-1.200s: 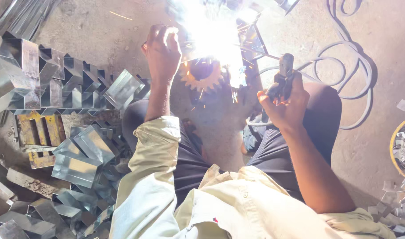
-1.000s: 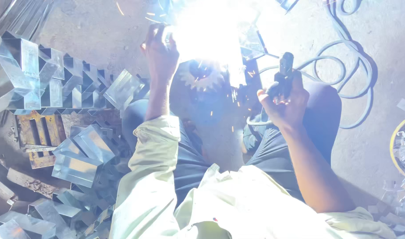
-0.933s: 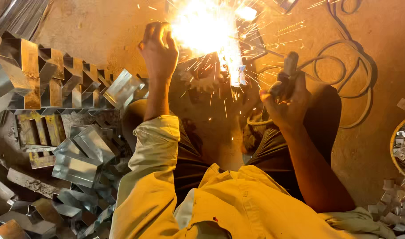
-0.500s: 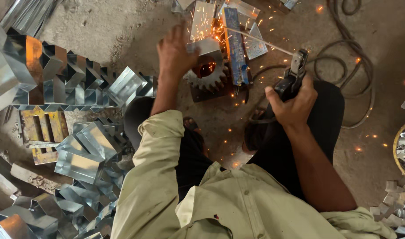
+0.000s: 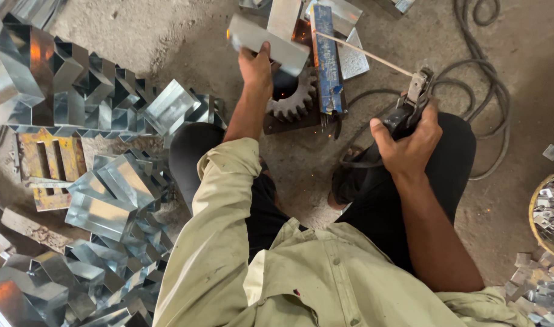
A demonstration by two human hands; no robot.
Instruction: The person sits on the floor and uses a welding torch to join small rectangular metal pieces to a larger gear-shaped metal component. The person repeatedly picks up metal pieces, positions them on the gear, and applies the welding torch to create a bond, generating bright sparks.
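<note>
While the left hand (image 5: 256,65) grips a shiny L-shaped sheet-metal piece (image 5: 270,37), fingers curled over its near edge, the piece is held just above a toothed gear (image 5: 293,103) on the concrete floor (image 5: 168,36). Right hand (image 5: 407,142) is fisted tight round a black electrode holder (image 5: 406,112); its thin rod (image 5: 365,54) slants up-left to a blue upright bar (image 5: 326,57) beside the gear. Folded metal brackets (image 5: 101,188) lie heaped at left, and a round basket (image 5: 549,215) of small metal bits sits at the right edge.
</note>
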